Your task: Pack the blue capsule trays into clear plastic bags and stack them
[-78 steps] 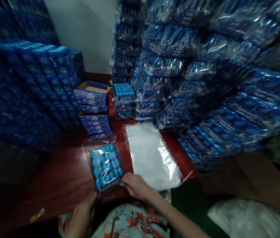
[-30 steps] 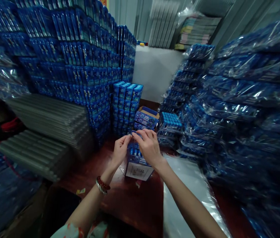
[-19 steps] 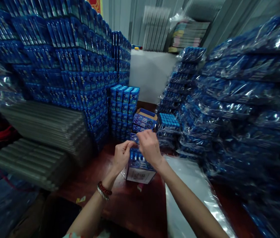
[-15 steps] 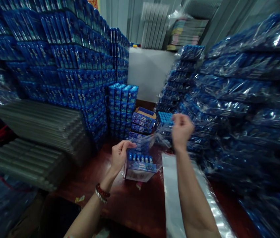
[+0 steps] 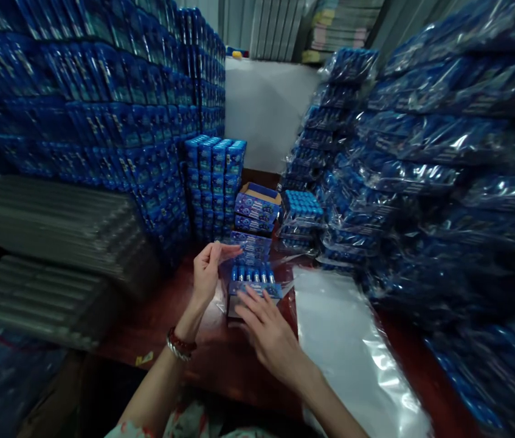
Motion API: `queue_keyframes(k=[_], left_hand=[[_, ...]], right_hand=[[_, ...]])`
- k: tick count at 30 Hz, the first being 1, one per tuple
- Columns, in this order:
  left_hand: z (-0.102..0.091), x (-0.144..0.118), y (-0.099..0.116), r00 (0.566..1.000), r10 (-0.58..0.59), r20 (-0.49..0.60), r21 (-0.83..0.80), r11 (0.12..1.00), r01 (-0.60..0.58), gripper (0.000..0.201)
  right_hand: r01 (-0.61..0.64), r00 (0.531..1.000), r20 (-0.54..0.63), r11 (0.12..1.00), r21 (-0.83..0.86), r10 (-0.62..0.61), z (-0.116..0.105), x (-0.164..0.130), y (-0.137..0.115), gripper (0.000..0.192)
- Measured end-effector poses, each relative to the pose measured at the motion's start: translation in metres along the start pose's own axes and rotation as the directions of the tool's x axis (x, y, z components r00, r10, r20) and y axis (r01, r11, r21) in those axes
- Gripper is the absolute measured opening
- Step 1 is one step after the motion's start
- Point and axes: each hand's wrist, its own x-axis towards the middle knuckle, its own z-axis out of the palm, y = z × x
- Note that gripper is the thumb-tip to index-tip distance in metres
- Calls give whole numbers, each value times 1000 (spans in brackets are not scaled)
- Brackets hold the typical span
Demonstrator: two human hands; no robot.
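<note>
Small display box of blue-capped tubes (image 5: 252, 286) standing upright on the dark red counter (image 5: 221, 359), partly inside a clear plastic bag (image 5: 232, 249). Left hand (image 5: 207, 274) raised just left of the box, thumb and fingers pinched together on the bag's thin upper edge near its open mouth. Right hand (image 5: 269, 331) lying open, fingers spread and slightly curled, fingertips resting against the box's near face, clamped on nothing.

Likely light and fairly stiff: thin card walls around a row of upright tubes, so probably prone to tipping or spilling tubes if tilted. Best held low on the card sides or steadied against the near face, not by the caps. Film probably slick, limp and clingy, apt to crumple; best taken at the mouth edge, where the left hand pinches it.

Stack of flat clear bags (image 5: 352, 353) just right of the box, glossy, reaching toward the near counter edge. Close behind, a low pile of flat blue cartons (image 5: 252, 243) nearly touching the box, then an open blue carton (image 5: 258, 204) on more cartons and a bagged pack of tubes (image 5: 301, 207). Tall wall of blue boxes (image 5: 102, 121) at left, with bundled grey sheets (image 5: 51, 243) beneath. Heaped bagged packs (image 5: 421, 170) crowding the right side, leaving only a narrow strip of counter around the box.
</note>
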Motion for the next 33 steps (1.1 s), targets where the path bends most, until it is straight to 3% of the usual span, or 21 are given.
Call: queue_keyframes(k=[3,8,13,16,18,20,21,22,23,25,29,31,33], left_hand=[[-5,-8,2,996,-24,81,75,997,18,31],[-19,-36,-4,957,-52,287,319,947,-44,32],[-29,-61,-19,921,-97,376,378,924,-57,30],[-33,-64,-22,909,-101,405,391,918,-72,30],[-36,-62,-22,908,-101,408,395,915,-76,31],[-38,-60,-21,905,-111,411,400,914,-70,33],[-39,-59,-20,900,-121,419,404,912,-66,34],[-39,-58,-19,892,-132,433,409,911,-63,34],[-40,-58,-19,882,-144,449,414,908,-63,35],[-42,-58,-17,860,-168,482,430,900,-66,35],[-53,-58,-17,818,-165,550,501,850,-165,33],[-62,-58,-18,791,-134,597,534,802,-267,28],[-71,-59,-21,754,-113,647,547,758,-356,24]], right_hand=[[-61,998,-42,965,-255,52,43,9,17,49],[-149,987,10,943,-298,159,49,19,33,66],[-71,997,-2,987,-144,71,43,17,43,62],[-9,983,-182,994,113,29,41,-2,49,46],[-69,903,-373,929,363,213,37,-15,50,33],[-142,704,-458,740,658,543,30,-20,48,23],[-149,600,-412,601,785,686,24,-18,48,22],[-153,526,-320,457,876,788,19,-14,47,24],[-173,490,-211,332,927,846,13,-9,47,28],[-275,513,-27,194,942,858,4,2,48,32],[-407,623,106,204,890,775,7,0,50,34],[-417,626,124,196,888,770,21,-13,54,37],[-416,593,117,179,892,796,37,-26,60,40]])
